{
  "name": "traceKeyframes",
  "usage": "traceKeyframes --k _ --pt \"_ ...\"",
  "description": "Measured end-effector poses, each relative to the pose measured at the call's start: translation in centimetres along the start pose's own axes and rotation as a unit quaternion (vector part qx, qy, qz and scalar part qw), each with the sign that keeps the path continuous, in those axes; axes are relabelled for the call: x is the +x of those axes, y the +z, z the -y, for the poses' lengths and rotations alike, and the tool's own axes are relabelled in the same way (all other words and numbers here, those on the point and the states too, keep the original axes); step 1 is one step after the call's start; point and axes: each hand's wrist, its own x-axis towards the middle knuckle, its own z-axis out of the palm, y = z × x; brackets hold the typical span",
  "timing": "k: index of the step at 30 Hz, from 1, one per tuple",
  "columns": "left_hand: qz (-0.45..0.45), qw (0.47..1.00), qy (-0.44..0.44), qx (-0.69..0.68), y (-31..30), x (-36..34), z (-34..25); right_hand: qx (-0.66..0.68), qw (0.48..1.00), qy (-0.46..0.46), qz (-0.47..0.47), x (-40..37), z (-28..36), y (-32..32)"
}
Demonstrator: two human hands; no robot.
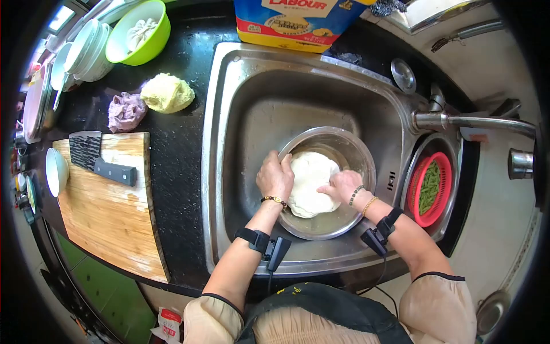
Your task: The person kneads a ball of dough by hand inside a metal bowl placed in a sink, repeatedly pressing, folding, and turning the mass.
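A steel bowl (366,150) rests in the large sink basin (243,123), with a big lump of white dough (309,180) inside it. On the left, my left hand (276,179) lies between the bowl's rim and the dough, its fingers close together against the dough's edge; whether they grip it is unclear. My right hand (345,188) presses on the dough's right side with curled fingers, the thumb pointing left across the surface. The fingertips of my right hand are partly hidden in the dough.
Left of the sink are purple (126,112) and yellow dough lumps (167,93), a green bowl (154,43), and a cutting board (109,212) with a cleaver (114,171). A faucet (487,121) and a red basket of green pieces (440,189) stand right.
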Motion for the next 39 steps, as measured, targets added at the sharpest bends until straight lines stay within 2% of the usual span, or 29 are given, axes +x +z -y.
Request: traceKeyframes --k 2,3,5,8,9,10,11,15,17,18,20,21,23,27,29,31,33,36,39 --pt "0.026 1.0 -0.011 0.002 -0.2 0.0 0.0 0.018 0.986 -0.06 -0.155 0.1 1.0 -2.3" --pt "0.022 1.0 -0.012 0.001 -0.4 0.1 -0.2 0.016 0.986 -0.063 -0.156 1.1 1.3 -2.9" --pt "0.039 0.999 -0.023 -0.02 -0.8 0.1 -0.5 0.091 0.956 -0.148 -0.237 3.3 2.0 -3.6" --pt "0.03 0.999 -0.018 -0.026 -0.2 0.3 0.1 0.158 0.981 -0.102 -0.036 7.4 5.3 -2.2" --pt "0.028 0.999 -0.022 -0.022 -0.2 0.5 0.4 0.073 0.986 -0.138 -0.066 8.7 5.8 -0.9" --pt "0.029 0.999 -0.018 -0.027 -0.1 0.3 0.6 0.042 0.989 -0.135 -0.053 9.2 5.2 0.6" --pt "0.027 0.999 -0.007 -0.04 0.1 0.5 0.4 0.005 0.99 -0.129 -0.047 8.5 5.3 -0.5" --pt "0.032 0.999 -0.013 -0.026 0.2 0.4 0.5 -0.037 0.98 -0.18 -0.075 2.3 5.1 -2.9" --pt "0.014 0.999 -0.002 -0.039 0.4 0.2 0.4 0.058 0.948 -0.253 -0.184 -0.5 2.6 -2.6" --pt "0.012 0.999 -0.004 -0.041 0.3 0.2 0.3 0.056 0.948 -0.251 -0.186 -1.7 1.8 -2.6" --pt "0.02 0.999 -0.011 -0.028 0.0 0.2 0.2 0.092 0.895 -0.311 -0.307 -4.2 0.7 -2.0" --pt "0.021 0.999 -0.011 -0.028 0.0 0.2 0.2 0.091 0.895 -0.31 -0.307 -5.5 0.1 -1.3" --pt "0.017 0.999 -0.011 -0.024 0.1 0.1 0.3 0.119 0.942 -0.24 -0.2 -8.1 -0.5 0.2" --pt "0.012 1.0 -0.005 -0.017 0.2 0.0 0.4 0.066 0.944 -0.227 -0.229 -9.6 2.5 2.9" --pt "0.006 1.0 -0.004 -0.007 0.3 0.2 0.5 0.062 0.921 -0.239 -0.3 -8.5 4.1 3.1" --pt "0.01 1.0 -0.01 -0.011 0.3 0.2 0.6 0.039 0.923 -0.246 -0.294 -7.9 5.0 2.7" --pt "0.014 1.0 -0.016 -0.019 0.3 0.2 0.4 -0.059 0.914 -0.257 -0.307 -7.6 5.5 2.6" --pt "0.004 1.0 -0.015 -0.009 0.1 0.1 0.2 -0.099 0.92 -0.261 -0.274 -7.2 5.0 3.8" --pt "0.01 1.0 -0.019 -0.004 0.2 0.1 0.1 -0.094 0.917 -0.27 -0.279 -6.9 5.0 4.6"
